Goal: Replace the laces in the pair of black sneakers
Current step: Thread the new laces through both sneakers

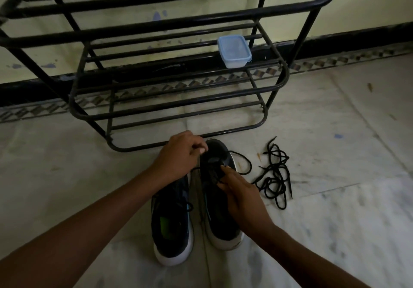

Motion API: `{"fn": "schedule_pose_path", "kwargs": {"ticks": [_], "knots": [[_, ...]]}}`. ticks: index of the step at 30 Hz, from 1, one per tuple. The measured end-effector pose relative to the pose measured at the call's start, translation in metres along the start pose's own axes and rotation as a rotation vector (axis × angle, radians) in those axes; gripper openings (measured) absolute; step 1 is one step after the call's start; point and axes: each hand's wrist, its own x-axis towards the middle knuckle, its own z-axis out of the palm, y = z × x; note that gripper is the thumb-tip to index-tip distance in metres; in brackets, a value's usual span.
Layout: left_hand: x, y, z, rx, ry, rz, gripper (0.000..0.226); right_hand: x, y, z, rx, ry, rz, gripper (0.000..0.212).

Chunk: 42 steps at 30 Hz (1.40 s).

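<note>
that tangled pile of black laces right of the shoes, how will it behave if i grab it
The loose laces would likely be floppy: they lie in slack loops on the floor. Probably very light, being thin cord. The strands cross each other, so lifting one end may drag the whole tangle.

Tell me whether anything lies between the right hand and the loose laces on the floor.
Nothing solid does. The right hand holds the sneaker, and the loose laces lie on the floor to its right. Only a loop of lace from that sneaker lies flat between them.
</note>
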Motion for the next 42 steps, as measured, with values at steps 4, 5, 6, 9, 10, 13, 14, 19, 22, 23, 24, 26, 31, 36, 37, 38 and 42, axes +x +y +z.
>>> {"fn": "schedule_pose_path", "kwargs": {"ticks": [4,5,6,9,10,13,14,19,22,23,24,26,31,36,37,38,42], "knots": [[0.010,-0.001,0.027,0.037,-0.200,0.009,0.006,0.001,0.000,0.001,-0.010,0.018,-0.013,0.033],[0.010,0.000,0.033,0.053,-0.218,0.011,0.004,0.001,0.000,0.001,-0.015,0.022,-0.014,0.034],[0.010,0.000,0.038,0.055,-0.217,0.004,0.002,0.001,0.001,0.002,-0.019,0.025,-0.016,0.033],[0.010,-0.001,0.047,0.036,-0.176,-0.028,0.015,0.001,0.001,0.003,-0.021,0.039,-0.022,0.031],[0.009,-0.001,0.049,0.020,-0.167,-0.037,0.018,0.000,0.001,0.004,-0.020,0.046,-0.027,0.031],[0.008,-0.003,0.048,-0.144,-0.162,-0.102,0.016,0.000,0.002,0.004,-0.023,0.049,-0.019,0.027],[0.008,-0.004,0.046,-0.201,-0.159,-0.127,0.014,0.000,0.002,0.004,-0.029,0.042,-0.014,0.025],[-0.002,-0.005,0.036,-0.123,-0.068,-0.096,0.010,0.000,0.002,0.004,-0.046,0.031,0.000,0.020],[-0.010,-0.004,0.030,0.018,-0.102,-0.118,0.020,0.000,0.001,0.004,-0.039,0.050,-0.009,0.024],[-0.011,-0.005,0.028,0.024,-0.140,-0.125,0.018,0.000,0.000,0.004,-0.028,0.048,-0.008,0.028],[-0.013,-0.006,0.027,0.010,-0.170,-0.133,0.015,-0.001,-0.001,0.004,-0.017,0.043,-0.005,0.032],[-0.016,-0.008,0.025,-0.028,-0.210,-0.134,0.009,-0.001,0.000,0.004,0.003,0.038,0.001,0.037],[-0.019,-0.004,0.018,-0.026,-0.208,-0.153,0.008,-0.002,0.001,0.005,0.009,0.026,0.023,0.038],[-0.023,0.000,0.018,-0.020,-0.318,-0.137,0.004,-0.002,-0.002,0.004,0.019,0.019,0.029,0.037],[-0.023,0.001,0.016,-0.029,-0.309,-0.132,0.005,-0.002,-0.001,0.005,0.016,0.015,0.026,0.036],[-0.022,0.002,0.014,-0.049,-0.295,-0.127,0.006,-0.001,-0.001,0.005,0.009,0.012,0.028,0.036],[-0.020,0.011,0.000,-0.179,-0.206,-0.075,0.008,-0.001,0.001,0.006,-0.013,0.004,0.049,0.037]]}}
